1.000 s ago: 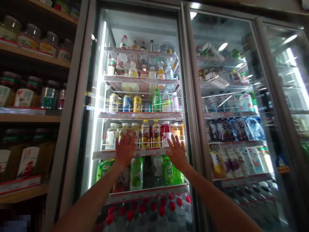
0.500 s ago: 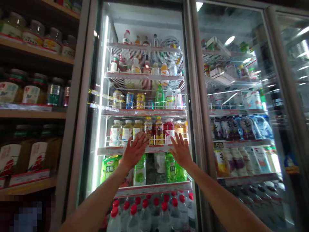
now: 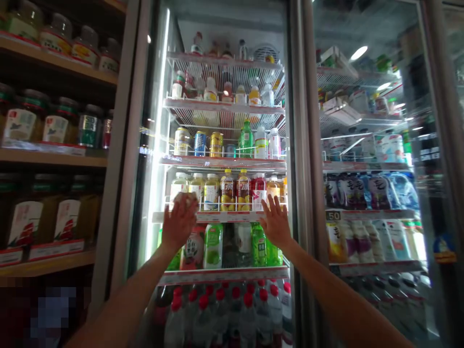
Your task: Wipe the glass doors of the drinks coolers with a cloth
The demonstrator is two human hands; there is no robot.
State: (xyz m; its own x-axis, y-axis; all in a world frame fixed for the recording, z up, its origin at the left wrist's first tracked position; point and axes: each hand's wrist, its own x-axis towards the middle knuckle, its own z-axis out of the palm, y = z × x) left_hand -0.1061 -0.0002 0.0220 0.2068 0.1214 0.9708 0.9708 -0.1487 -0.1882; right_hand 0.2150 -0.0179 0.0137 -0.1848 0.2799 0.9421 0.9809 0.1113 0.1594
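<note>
Both my arms reach forward to the closed glass door (image 3: pixel 228 244) of a lit drinks fridge. My left hand (image 3: pixel 178 224) is raised in front of the glass, its fingers up over a pale crumpled cloth (image 3: pixel 189 199) that is partly hidden and blurred. To the right, my right hand (image 3: pixel 277 226) holds nothing, its fingers spread at the door. Behind the glass, tea bottles with yellow caps (image 3: pixel 227 191) and a red drink bottle (image 3: pixel 258 188) stand on the shelf between my hands. Green drink packs (image 3: pixel 213 245) are one shelf lower.
Wooden shelves (image 3: pixel 54 155) with jars (image 3: pixel 21 121) run along the left. A metal door frame (image 3: pixel 308 145) separates this door from another glass-fronted fridge section (image 3: pixel 366 166) on the right. Red-capped bottles (image 3: pixel 219 309) fill the fridge bottom.
My left hand and the cloth have moved left across the door, away from my right hand. My right hand stays at nearly the same place. The view has shifted slightly.
</note>
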